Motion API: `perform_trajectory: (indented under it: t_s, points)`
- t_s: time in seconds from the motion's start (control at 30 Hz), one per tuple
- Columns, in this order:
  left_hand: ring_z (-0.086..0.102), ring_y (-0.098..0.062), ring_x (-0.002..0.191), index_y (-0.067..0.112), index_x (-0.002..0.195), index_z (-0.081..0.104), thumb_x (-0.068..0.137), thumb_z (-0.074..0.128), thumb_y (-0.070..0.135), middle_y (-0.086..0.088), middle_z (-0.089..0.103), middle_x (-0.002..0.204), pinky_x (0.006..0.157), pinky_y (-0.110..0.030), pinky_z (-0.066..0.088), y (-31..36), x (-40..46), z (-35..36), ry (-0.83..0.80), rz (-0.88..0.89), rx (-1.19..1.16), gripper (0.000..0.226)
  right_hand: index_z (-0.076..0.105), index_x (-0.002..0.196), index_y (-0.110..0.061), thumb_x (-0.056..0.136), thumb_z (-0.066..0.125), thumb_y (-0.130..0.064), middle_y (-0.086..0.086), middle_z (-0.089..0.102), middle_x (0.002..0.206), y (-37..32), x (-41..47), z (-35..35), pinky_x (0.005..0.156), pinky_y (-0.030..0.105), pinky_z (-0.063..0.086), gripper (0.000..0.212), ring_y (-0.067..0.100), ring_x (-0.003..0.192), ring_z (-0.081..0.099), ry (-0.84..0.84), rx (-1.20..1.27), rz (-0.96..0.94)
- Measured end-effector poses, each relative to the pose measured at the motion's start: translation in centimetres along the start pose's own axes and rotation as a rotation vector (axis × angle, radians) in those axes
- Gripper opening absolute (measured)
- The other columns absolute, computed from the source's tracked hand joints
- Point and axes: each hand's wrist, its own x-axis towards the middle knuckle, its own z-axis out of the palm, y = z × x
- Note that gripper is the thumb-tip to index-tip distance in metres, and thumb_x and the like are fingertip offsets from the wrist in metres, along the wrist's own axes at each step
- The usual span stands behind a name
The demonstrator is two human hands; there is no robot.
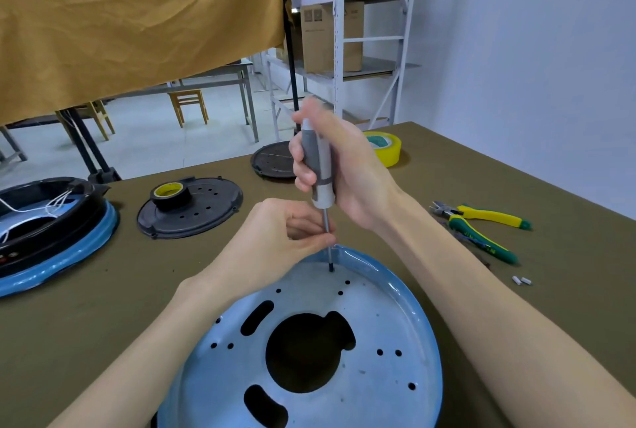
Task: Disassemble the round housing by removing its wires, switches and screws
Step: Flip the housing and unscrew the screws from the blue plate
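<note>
1. Your right hand (344, 169) is wrapped round the grey handle of the screwdriver (318, 166), holding it upright. Your left hand (285, 238), just below it, pinches the metal shaft between fingertips to steady it.
2. The tip sits at the far inner edge of the blue round housing (395, 324), directly under both hands. The screw itself is hidden by the tip, so you cannot tell how far out it is.
3. Risk: the tip could cam out if you tilt the handle or ease off pressure, likely scratching the pan or chewing the screw head.
4. Risk: your left fingers are close to the tip, so a slip would drive the shaft into them.
5. Risk: nothing pins the housing down, so torque may spin or slide it on the table (516, 169).
6. Risk: a freed screw may roll away or drop through a hole. Two small screws (521, 280) already lie right of your right forearm, near the pliers (481, 224).
7. Housing look: shallow, glossy blue rim, pale inner face, big central cutout, two slots, scattered small holes, no wires or switches visible.
</note>
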Motion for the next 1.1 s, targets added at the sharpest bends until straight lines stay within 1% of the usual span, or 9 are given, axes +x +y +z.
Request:
perform_trajectory:
  t_s: [0.13,0.27,0.33,0.4,0.57,0.77,0.83,0.97,1.1]
  points:
    - [0.073,-0.008,0.076,0.023,0.087,0.078,0.087,0.083,0.027,0.01,0.078,0.082,0.074,-0.027,0.058,0.0,-0.1,0.0,0.042,0.027,0.098,0.007,0.058,0.096,-0.007,0.096,0.069,-0.032,0.008,0.066,0.081,0.6,0.2,0.5,0.052,0.03,0.047,0.028,0.019,0.06,0.057,0.053,-0.055,-0.036]
    - [0.074,-0.002,0.095,0.018,0.111,0.076,0.096,0.071,0.01,0.015,0.079,0.1,0.086,-0.023,0.058,0.0,-0.2,0.0,-0.079,0.024,0.029,0.018,0.069,0.103,-0.003,0.107,0.045,-0.041,0.005,0.058,0.079,0.3,0.1,0.2,0.055,0.032,0.045,0.045,0.018,0.064,0.054,0.018,0.065,0.051]
    - [0.076,-0.007,0.096,0.015,0.109,0.077,0.096,0.071,0.005,0.009,0.081,0.098,0.092,-0.023,0.058,0.0,-0.1,-0.1,-0.095,0.003,-0.041,0.018,0.066,0.11,-0.003,0.108,0.04,-0.043,0.004,0.055,0.075,0.1,0.0,-0.1,0.053,0.031,0.042,0.048,0.017,0.059,0.05,0.023,0.092,0.048]
    - [0.077,-0.008,0.092,0.016,0.102,0.078,0.093,0.076,0.009,0.008,0.081,0.093,0.09,-0.022,0.059,-0.1,0.0,-0.2,-0.07,-0.007,-0.061,0.012,0.058,0.113,-0.006,0.104,0.047,-0.047,0.005,0.056,0.075,0.1,0.0,-0.1,0.052,0.031,0.041,0.043,0.017,0.056,0.047,0.016,0.056,0.028]
    - [0.075,-0.007,0.077,0.022,0.086,0.079,0.086,0.084,0.022,0.01,0.079,0.08,0.077,-0.022,0.059,-0.1,0.0,0.0,0.027,0.018,0.035,0.006,0.056,0.093,-0.009,0.095,0.072,-0.028,0.01,0.065,0.078,0.8,0.1,0.6,0.051,0.032,0.046,0.025,0.023,0.056,0.054,0.15,-0.156,-0.1]
    - [0.072,0.004,0.094,0.027,0.105,0.077,0.097,0.071,0.019,0.024,0.078,0.094,0.077,-0.013,0.05,-0.3,-0.2,0.0,-0.119,0.042,0.121,0.012,0.062,0.1,-0.002,0.108,0.037,-0.037,0.008,0.054,0.075,-0.2,-0.3,0.0,0.054,0.034,0.039,0.043,0.019,0.056,0.044,-0.038,0.062,0.036]
    - [0.072,0.005,0.086,0.027,0.097,0.079,0.094,0.075,0.023,0.021,0.078,0.087,0.071,-0.009,0.047,-0.3,-0.1,0.0,-0.08,0.034,0.109,0.006,0.057,0.105,-0.005,0.104,0.045,-0.04,0.006,0.052,0.068,-0.1,-0.4,-0.1,0.052,0.033,0.036,0.038,0.019,0.05,0.04,-0.037,0.023,0.015]
    - [0.069,0.004,0.071,0.027,0.081,0.08,0.088,0.082,0.03,0.018,0.077,0.075,0.065,-0.005,0.044,-0.3,-0.1,0.0,-0.009,0.057,0.155,0.008,0.051,0.09,-0.009,0.097,0.066,-0.033,0.008,0.06,0.073,0.5,-0.3,0.5,0.048,0.029,0.039,0.028,0.021,0.049,0.047,-0.006,-0.085,-0.046]
    - [0.071,0.006,0.089,0.023,0.105,0.078,0.096,0.072,0.019,0.02,0.078,0.094,0.078,-0.015,0.053,0.0,-0.3,0.1,-0.086,0.052,0.127,0.012,0.061,0.091,-0.004,0.105,0.048,-0.037,0.01,0.059,0.08,0.2,-0.4,0.4,0.053,0.032,0.041,0.038,0.02,0.06,0.049,-0.071,0.034,0.016]
